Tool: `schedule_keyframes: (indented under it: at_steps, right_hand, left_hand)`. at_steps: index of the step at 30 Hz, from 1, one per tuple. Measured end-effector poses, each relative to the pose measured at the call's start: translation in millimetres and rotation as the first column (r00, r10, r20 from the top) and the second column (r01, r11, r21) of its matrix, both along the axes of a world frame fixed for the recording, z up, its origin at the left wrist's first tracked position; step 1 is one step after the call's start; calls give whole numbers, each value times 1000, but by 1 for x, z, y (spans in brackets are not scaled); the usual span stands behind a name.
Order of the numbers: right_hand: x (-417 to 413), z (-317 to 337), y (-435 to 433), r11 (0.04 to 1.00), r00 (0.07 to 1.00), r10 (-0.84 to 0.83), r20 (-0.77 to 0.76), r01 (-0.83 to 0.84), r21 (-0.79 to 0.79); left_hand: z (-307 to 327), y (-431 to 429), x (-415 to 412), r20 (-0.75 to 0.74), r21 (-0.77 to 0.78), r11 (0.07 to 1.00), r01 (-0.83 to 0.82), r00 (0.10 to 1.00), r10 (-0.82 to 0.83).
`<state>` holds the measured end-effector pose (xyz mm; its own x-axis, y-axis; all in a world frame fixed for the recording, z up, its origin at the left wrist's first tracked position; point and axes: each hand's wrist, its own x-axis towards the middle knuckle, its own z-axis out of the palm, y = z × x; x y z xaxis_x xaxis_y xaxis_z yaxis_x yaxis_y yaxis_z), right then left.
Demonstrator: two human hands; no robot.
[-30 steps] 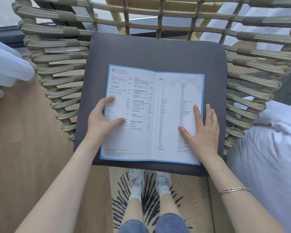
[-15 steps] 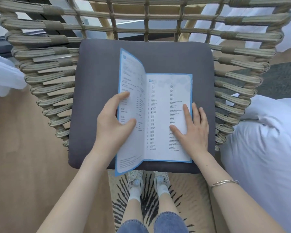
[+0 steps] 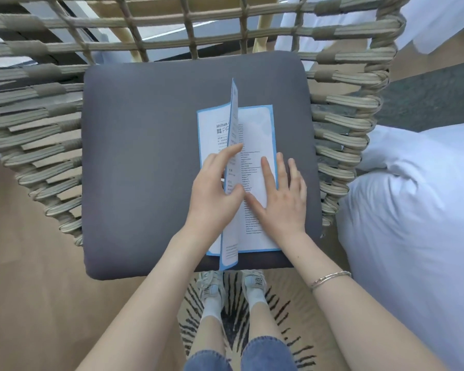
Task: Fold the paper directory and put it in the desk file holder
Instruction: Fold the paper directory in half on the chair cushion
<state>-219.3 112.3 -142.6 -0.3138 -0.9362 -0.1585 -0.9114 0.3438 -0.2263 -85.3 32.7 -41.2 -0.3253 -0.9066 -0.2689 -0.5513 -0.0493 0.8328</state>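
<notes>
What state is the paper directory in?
Half-folded: left hand holds one panel of the paper directory upright; right hand presses the rest flat.

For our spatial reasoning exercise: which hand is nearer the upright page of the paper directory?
Left. The left hand grips the upright page between thumb and fingers; the right hand presses flat on the lying page just right of it.
</notes>
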Motion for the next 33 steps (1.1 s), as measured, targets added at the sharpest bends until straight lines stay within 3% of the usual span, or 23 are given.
schedule_keyframes:
  at_steps: [3,6,9,11,13,14,16,20,22,26,33]
  right_hand:
    - [-5,7,-2,998,987,-45,155,50,-28]
    - [-13,19,-4,984,896,-114,429,160,-72]
    - [-22,30,-6,949,718,-148,681,296,-105]
    - [-26,37,-8,907,542,-198,817,418,-57]
    - [-30,44,-10,860,356,-211,910,510,0]
    - [-33,47,-9,847,316,-206,926,531,8]
    - [-36,50,-9,859,379,-193,905,511,-31]
    - [-31,49,-4,946,778,-67,624,248,-208]
    - [-22,44,-4,975,908,17,419,78,-208]
    - [-4,26,-7,985,973,124,195,-97,-146]
    - [1,-6,-5,985,988,155,30,-152,-78]
  left_hand:
    - [-1,0,-2,17,-3,1000,0,1000,0]
    - [-2,1,-8,56,-10,1000,29,998,-28]
    - [-2,5,-19,74,9,997,83,994,-83]
    - [-2,10,-29,85,14,992,125,988,-126]
    - [-4,16,-37,105,-10,985,174,979,-172]
    - [-6,18,-39,113,-23,981,195,975,-191]
    - [-11,21,-40,132,-31,976,216,969,-210]
    - [-31,21,-18,316,-128,955,266,924,-215]
    - [-44,21,-2,438,-181,927,329,871,-224]
    - [-71,18,25,574,-187,899,396,787,-227]
    - [-111,17,36,640,-231,858,459,736,-222]
